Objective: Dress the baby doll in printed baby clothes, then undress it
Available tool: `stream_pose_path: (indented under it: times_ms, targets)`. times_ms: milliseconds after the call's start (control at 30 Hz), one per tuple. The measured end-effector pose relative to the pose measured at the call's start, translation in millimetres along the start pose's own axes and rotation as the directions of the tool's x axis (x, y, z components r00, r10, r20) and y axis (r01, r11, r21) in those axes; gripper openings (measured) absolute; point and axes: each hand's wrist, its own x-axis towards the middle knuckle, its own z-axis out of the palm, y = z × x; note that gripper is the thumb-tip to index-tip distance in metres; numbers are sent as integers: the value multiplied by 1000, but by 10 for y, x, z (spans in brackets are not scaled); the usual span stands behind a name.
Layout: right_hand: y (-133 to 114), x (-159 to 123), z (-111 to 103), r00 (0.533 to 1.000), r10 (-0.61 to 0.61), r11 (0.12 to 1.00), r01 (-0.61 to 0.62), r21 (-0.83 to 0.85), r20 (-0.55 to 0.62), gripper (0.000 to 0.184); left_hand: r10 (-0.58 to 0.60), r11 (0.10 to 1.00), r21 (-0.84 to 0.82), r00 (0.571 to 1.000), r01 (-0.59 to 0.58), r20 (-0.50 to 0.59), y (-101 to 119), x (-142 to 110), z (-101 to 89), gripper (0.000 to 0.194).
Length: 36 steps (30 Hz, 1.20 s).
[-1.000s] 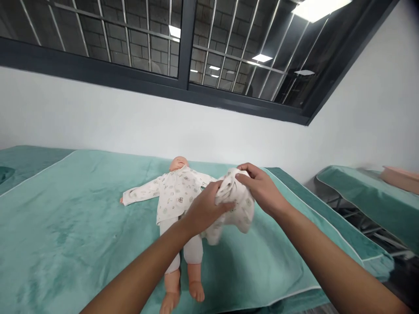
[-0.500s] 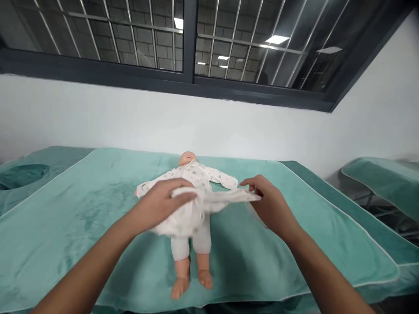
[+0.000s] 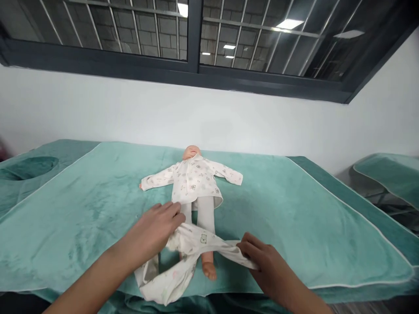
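A baby doll (image 3: 190, 152) lies on its back, arms spread, wearing a white printed top (image 3: 196, 179) and plain white leggings (image 3: 206, 214). Over its lower legs, both hands stretch a pair of white printed baby pants (image 3: 203, 238). My left hand (image 3: 162, 224) is closed on one end of the cloth near the doll's shin. On the other side, my right hand (image 3: 258, 257) pinches a pulled-out narrow end. Another part of the pants hangs in a loop toward the bed's front edge. One bare foot (image 3: 209, 269) of the doll shows; the other is covered by the cloth.
The green padded bed (image 3: 278, 209) has a face hole (image 3: 29, 168) at far left. Behind it is a white wall (image 3: 131, 109) below a dark-framed barred window (image 3: 193, 69). Part of another green bed (image 3: 389, 174) stands at right.
Both hands have come down and nearer with the pants, from over the doll's middle to its lower legs. The doll's top is now uncovered, and the cloth hangs lower.
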Motion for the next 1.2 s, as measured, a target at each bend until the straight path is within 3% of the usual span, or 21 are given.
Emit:
stream_pose_path:
  times_ms: [67, 100, 167, 200, 233, 267, 333, 400, 433, 567, 633, 700, 767, 833, 900, 967, 1067, 1100, 1133, 1200]
  targets:
    - [-143, -36, -79, 991, 5, 1000, -7, 22, 131, 33, 15, 991, 130, 961, 23, -277, 1, 30, -38, 31]
    - [-219, -33, -131, 981, -10, 999, 1, 49, 192, 33, 0, 993, 109, 900, 52, -435, 18, 56, -69, 29]
    - [-359, 24, -248, 950, -89, 988, 48, 144, 298, 25, -104, 994, -91, 738, 58, -667, 102, 123, -135, 25]
    - [-417, 81, -306, 939, -128, 976, 61, 210, 319, 22, -181, 972, -234, 680, 14, -711, 169, 161, -164, 26]
    - [-467, 156, -360, 945, -156, 956, 71, 284, 288, 24, -255, 926, -374, 656, -44, -710, 250, 197, -186, 28]
    - [-511, 246, -407, 965, -166, 930, 85, 357, 204, 27, -306, 865, -491, 664, -106, -683, 342, 230, -200, 30]
    - [-585, 449, -474, 989, -124, 875, 145, 461, -76, 35, -345, 736, -649, 718, -192, -604, 529, 276, -203, 33]
    - [-644, 644, -497, 958, -108, 845, 230, 482, -266, 45, -381, 615, -756, 756, -223, -533, 678, 289, -191, 31]
    - [-665, 724, -494, 949, -121, 840, 254, 480, -290, 45, -415, 553, -806, 769, -212, -487, 723, 283, -188, 30]
    - [-677, 877, -429, 974, -132, 814, 213, 541, -185, 22, -527, 336, -942, 824, -23, -208, 701, 208, -243, 30]
    - [-650, 873, -396, 972, -158, 758, 231, 610, -173, 24, -452, 349, -933, 888, 90, -83, 625, 159, -311, 29]
    - [-624, 849, -377, 958, -224, 653, 282, 703, -177, 27, -340, 468, -868, 940, 165, -5, 567, 111, -390, 22]
    - [-612, 828, -370, 938, -304, 521, 310, 796, -166, 31, -277, 610, -772, 961, 181, 6, 553, 68, -470, 14]
    - [-619, 819, -375, 913, -373, 397, 320, 860, -167, 36, -269, 680, -715, 962, 161, -39, 578, 35, -546, 14]
    - [-642, 821, -400, 895, -406, 316, 327, 890, -185, 38, -282, 637, -763, 954, 112, -96, 616, 12, -619, 14]
    - [-674, 822, -463, 903, -395, 380, 330, 864, -170, 35, -299, 491, -870, 946, 38, -128, 624, -8, -698, 10]
    - [-717, 792, -650, 911, -411, 670, 314, 672, -16, 28, -362, 231, -969, 918, -83, -165, 529, -58, -845, 11]
    - [-727, 772, -730, 900, -435, 715, 327, 618, 27, 28, -413, 169, -980, 895, -104, -166, 475, -84, -901, 15]
    - [-737, 749, -811, 880, -473, 711, 356, 607, 38, 29, -476, 125, -985, 864, -116, -163, 419, -112, -958, 17]
    - [-768, 705, -955, 828, -554, 578, 455, 678, -83, 34, -540, 82, -988, 827, -131, -154, 336, -168, -1059, 22]
